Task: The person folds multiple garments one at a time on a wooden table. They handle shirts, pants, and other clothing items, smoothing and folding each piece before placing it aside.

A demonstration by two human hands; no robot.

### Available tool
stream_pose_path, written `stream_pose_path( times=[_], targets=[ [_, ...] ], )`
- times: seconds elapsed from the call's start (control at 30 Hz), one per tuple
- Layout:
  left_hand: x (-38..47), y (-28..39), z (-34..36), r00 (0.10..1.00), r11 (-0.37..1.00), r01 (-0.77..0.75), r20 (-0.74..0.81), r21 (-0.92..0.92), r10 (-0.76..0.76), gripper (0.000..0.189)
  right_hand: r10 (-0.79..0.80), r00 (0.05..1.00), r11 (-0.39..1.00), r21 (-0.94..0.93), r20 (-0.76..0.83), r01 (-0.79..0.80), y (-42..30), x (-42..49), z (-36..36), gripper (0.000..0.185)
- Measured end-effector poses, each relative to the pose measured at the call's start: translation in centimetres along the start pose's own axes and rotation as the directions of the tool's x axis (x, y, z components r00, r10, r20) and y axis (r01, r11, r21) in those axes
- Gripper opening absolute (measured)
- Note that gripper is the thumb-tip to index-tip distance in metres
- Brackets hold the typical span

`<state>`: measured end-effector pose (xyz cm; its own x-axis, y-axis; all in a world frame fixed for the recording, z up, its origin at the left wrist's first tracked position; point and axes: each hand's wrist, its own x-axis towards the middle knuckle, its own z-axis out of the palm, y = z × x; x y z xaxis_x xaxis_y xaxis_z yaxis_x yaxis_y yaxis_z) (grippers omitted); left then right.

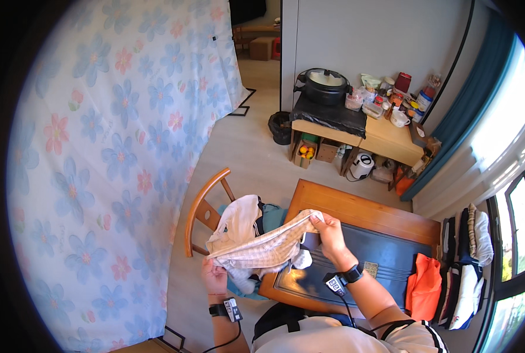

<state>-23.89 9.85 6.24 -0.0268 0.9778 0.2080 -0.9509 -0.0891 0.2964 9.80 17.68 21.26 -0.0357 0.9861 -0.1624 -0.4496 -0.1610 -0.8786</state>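
A cream checked cloth garment (262, 249) is stretched between my two hands. At its lower left corner my left hand (214, 278) pinches the edge. My right hand (330, 236) grips the upper right corner, above the dark top of a wooden table (355, 260). Behind and below the cloth, a wooden chair (206, 212) with a curved back holds a pile of clothes. In that pile I see a white garment (242, 214) and a teal one (273, 217); the cloth hides part of the pile. Each wrist wears a black strap with a small cabled device.
Orange folded cloth (423, 287) lies at the table's right end, beside stacks of folded clothes (463, 291) by the window. A floral curtain (112, 176) hangs at left. Farther off stand a side table (392, 143) with jars, a black pot (325, 86) and a trash bin (281, 128).
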Motion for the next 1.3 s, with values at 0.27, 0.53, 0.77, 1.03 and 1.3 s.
stream_pose_path(
  times=[0.27, 0.53, 0.77, 1.03, 1.3],
  targets=[
    [2.4, -2.8, 6.4, 0.865, 0.764, -0.156, -0.286, 0.626, 0.411, 0.012, -0.369, 0.882, 0.771, -0.434, 0.293, 0.466, 2.0, 6.4, 2.5, 0.036],
    [-1.7, -11.8, 1.4, 0.417, 0.836, 0.544, -0.887, 0.067, -0.2, 0.01, -0.169, 0.98, 0.472, -0.865, 0.1, 0.17, 13.8, -5.6, -19.5, 0.017],
    [-1.9, -28.7, 7.1, 0.312, 0.562, 0.824, -0.773, -0.07, -0.553, 0.009, -0.264, 0.455, 0.437, -0.526, -0.851, -0.73, 11.8, -24.2, -40.3, 0.043],
    [-7.1, -46.7, 16.3, 0.17, 0.147, 0.985, -0.713, 0.094, -0.68, 0.001, -0.296, -0.107, 0.75, -0.161, -0.949, -0.642, 4.4, -31.8, -53.3, 0.082],
    [-12.9, -56.7, 21.7, 0.068, -0.09, 0.972, -0.629, 0.216, -0.774, 0.022, -0.31, 0.396, 0.919, -0.38, -0.864, -0.109, 3.7, -32.7, -57.0, 0.015]
  ],
)
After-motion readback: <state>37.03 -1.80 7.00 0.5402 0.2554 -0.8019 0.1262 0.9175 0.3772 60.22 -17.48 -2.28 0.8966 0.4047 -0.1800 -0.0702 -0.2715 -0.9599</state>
